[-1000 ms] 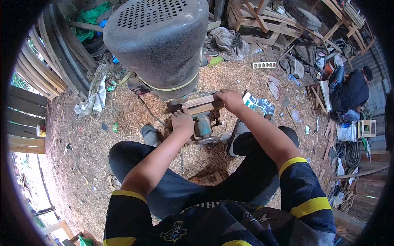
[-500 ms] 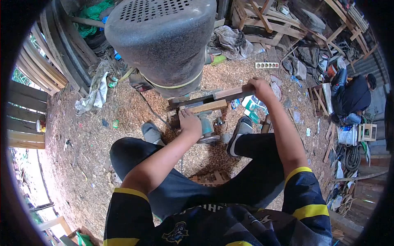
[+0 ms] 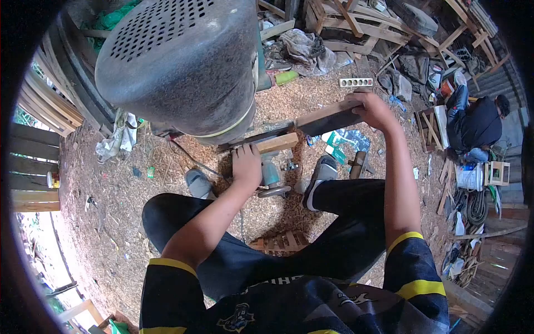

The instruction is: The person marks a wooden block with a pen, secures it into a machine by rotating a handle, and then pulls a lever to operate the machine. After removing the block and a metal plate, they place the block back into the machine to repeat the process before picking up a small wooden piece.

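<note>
My right hand (image 3: pixel 376 111) grips the far right end of a wooden strip (image 3: pixel 328 113), which lies slanted against a long dark board (image 3: pixel 335 123). A short, pale wood block (image 3: pixel 278 143) sits across the top of a teal power tool (image 3: pixel 270 171). My left hand (image 3: pixel 246 166) rests at the block's left end, fingers stretched forward over it, the palm hiding part of the tool. Below the tool is a round metal disc (image 3: pixel 274 192), close between my feet.
A big dark perforated metal housing (image 3: pixel 183 72) looms just ahead. Wood shavings cover the ground. A power strip (image 3: pixel 355 82) lies beyond my right hand. Another person (image 3: pixel 477 125) sits at the right. Curved planks (image 3: pixel 83 67) lean at the left; a slatted wooden piece (image 3: pixel 281 242) lies between my legs.
My right hand has moved outward and slightly up in view, with the strip's end in it. My left hand remains by the block. The whole view has shifted, bringing the housing further left.
</note>
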A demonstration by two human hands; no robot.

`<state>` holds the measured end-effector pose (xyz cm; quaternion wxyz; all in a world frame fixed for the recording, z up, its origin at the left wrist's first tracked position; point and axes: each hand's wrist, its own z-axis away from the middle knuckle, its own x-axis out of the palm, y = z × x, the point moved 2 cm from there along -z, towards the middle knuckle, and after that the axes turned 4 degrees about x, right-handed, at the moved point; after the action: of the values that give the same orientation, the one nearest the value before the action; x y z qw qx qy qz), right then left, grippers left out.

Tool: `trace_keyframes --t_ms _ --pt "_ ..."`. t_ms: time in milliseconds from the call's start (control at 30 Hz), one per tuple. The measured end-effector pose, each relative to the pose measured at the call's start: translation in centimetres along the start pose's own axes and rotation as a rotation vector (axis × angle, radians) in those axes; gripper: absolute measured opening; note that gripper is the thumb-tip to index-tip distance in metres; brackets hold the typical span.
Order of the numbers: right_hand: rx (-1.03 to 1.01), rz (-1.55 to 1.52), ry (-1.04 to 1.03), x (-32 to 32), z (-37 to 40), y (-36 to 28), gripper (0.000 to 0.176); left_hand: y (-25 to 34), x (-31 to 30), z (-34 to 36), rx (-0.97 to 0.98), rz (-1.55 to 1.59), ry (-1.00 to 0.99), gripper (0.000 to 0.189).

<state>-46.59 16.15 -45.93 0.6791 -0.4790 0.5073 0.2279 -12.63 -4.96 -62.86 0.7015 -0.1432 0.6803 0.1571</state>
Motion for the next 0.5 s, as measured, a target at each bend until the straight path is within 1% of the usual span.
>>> trace_keyframes --t_ms 33,67,133,167,233,267,367,400,467,500 --pt "-0.009 -0.058 -0.016 -0.5 0.1 -0.6 0.047 -0.2 -0.1 -0.1 -0.003 0.008 0.003 0.043" --pt "0.008 -0.099 -0.001 -0.7 0.1 -1.3 0.046 -0.3 0.1 -0.1 -0.018 -0.043 0.058 0.041" --pt "0.042 -0.185 0.031 -0.3 -0.3 -2.8 0.044 -0.6 0.7 0.3 -0.026 -0.05 0.093 0.041" --pt "0.007 -0.22 0.031 -0.1 -0.6 -3.2 0.043 -0.8 1.0 0.5 -0.028 -0.056 0.11 0.042" --pt "-0.061 -0.292 0.029 0.4 -1.4 -4.2 0.041 -1.2 0.6 0.5 -0.033 0.017 0.062 0.041" --pt "-0.03 -0.27 -0.021 0.5 -1.8 -4.5 0.041 -1.4 0.3 0.5 -0.035 0.053 0.038 0.041" --pt "-0.077 -0.256 -0.015 1.0 -2.5 -5.5 0.039 -1.4 -0.6 1.3 -0.009 0.176 0.051 0.047" --pt "-0.116 -0.201 -0.025 1.2 -2.9 -5.2 0.039 -1.0 -0.6 1.7 0.003 0.15 0.068 0.05" --pt "-0.124 -0.289 -0.036 2.3 -3.6 -4.5 0.042 0.5 -0.6 2.6 0.026 0.097 0.103 0.057" --pt "-0.127 -0.334 -0.041 2.8 -3.8 -4.3 0.043 1.0 -0.3 3.0 0.026 0.12 0.039 0.062"
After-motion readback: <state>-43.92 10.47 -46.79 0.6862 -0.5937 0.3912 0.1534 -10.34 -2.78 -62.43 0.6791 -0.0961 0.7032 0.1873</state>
